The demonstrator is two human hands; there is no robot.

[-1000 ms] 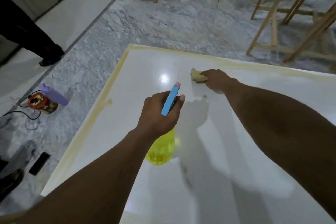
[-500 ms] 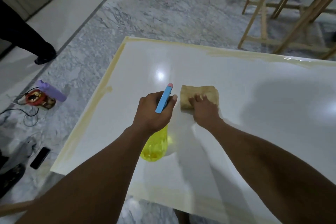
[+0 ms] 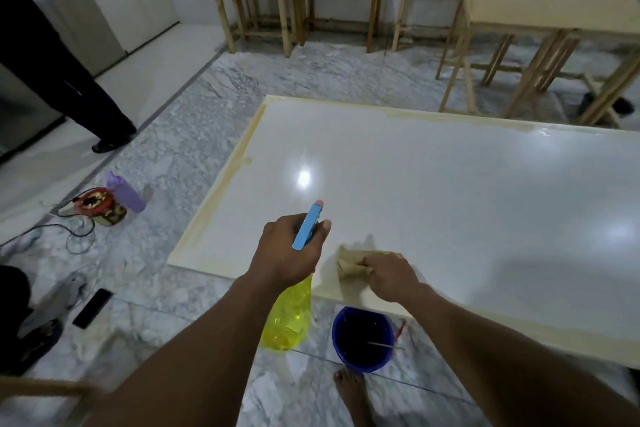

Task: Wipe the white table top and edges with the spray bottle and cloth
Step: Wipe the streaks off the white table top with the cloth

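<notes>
Showing one yellow spray bottle, clasped fully in the left grip over the tabletop's near edge; one tan cloth bunched there under the curled right grip.

We worked in dim, cool, muted light. A light above left one small hard glare spot on the glossy tabletop toward its left side, with a fainter sheen near its right end. A broad soft shadow lay on the tabletop right of the right hand. The wide lens bowed the wooden stools along the far wall and stretched everything at the near edge. Fine detail looked soft and smeared throughout.
</notes>
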